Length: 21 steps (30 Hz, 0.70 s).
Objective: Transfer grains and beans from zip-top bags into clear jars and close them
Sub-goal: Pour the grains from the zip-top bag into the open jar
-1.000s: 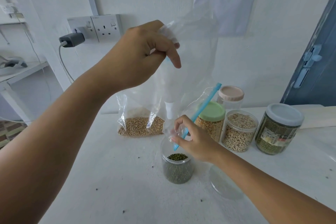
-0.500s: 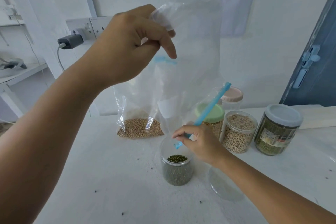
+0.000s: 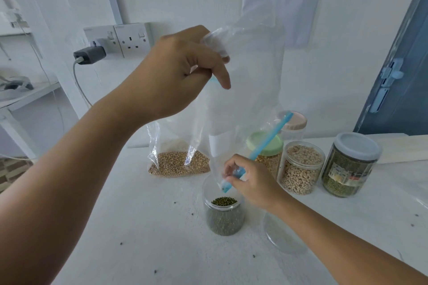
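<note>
So the mung bean round is basically wrapping up here: the left hand (image 3: 176, 71) is holding the emptied zip-top bag (image 3: 250, 90) upside down by its bottom, grip bunched tight around the plastic, while the right hand (image 3: 250, 180) is pinching the blue zip strip (image 3: 266, 146) at the bag's mouth right over the open jar (image 3: 224, 213). That jar is sitting mid-worktop (image 3: 139, 227), looking roughly two-thirds full of green beans, and I'm not seeing any left in the bag, so I'm guessing it's just getting shaken out. Its clear lid (image 3: 284, 236) is lying just to the right, not on yet. Behind it, the capped jars (image 3: 301, 169) are looking done. The soybean bag (image 3: 178, 159) at the back is waiting, with the empty pink-lidded jar (image 3: 295, 122) probably meant for it.
</note>
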### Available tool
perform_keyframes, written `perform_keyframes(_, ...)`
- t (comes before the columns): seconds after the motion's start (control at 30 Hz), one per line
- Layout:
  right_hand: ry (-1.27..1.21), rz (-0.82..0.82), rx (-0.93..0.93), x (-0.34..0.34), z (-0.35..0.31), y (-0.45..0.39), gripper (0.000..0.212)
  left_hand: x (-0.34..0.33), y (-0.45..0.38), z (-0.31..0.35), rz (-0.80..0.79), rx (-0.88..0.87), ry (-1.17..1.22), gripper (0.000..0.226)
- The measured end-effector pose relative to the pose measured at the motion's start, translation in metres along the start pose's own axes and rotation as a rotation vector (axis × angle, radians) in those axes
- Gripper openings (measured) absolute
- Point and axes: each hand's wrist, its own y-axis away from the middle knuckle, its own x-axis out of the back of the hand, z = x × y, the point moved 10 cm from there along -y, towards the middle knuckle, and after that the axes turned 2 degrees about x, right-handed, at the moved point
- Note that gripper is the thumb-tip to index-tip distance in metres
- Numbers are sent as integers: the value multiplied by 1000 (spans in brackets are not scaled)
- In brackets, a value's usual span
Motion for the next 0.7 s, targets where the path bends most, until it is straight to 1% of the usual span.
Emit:
perform_keyframes(0.07, 12, 31, -44, 3, 4, -1, 22, -2, 0, 1, -5, -1, 6, 41)
perform_keyframes(0.13, 17, 53, -44, 4, 3, -1, 22, -1, 1, 1, -5, -2, 2, 41)
perform_keyframes(0.23, 54, -17, 50, -7, -9, 0, 23, 2, 0, 2, 11, -2, -5, 41)
perform_keyframes(0.33, 13, -73, 52, -13, -8, 1, 26, 4, 0, 0, 19, 6, -13, 41)
perform_keyframes(0.5, -64, -2, 23, -7, -7, 1, 15, 4, 1, -1, 20, 13, -3, 43)
perform_keyframes(0.53, -73, 6, 16, -7, -7, 0, 16, 3, 1, 1, 20, 10, 0, 42)
perform_keyframes(0.63, -59, 42, -7, -6, -6, -1, 26, 0, 1, 4, 8, -4, -12, 41)
perform_keyframes(0.7, -41, 69, -14, -3, -5, -2, 26, 0, 1, 4, 9, -3, -11, 42)
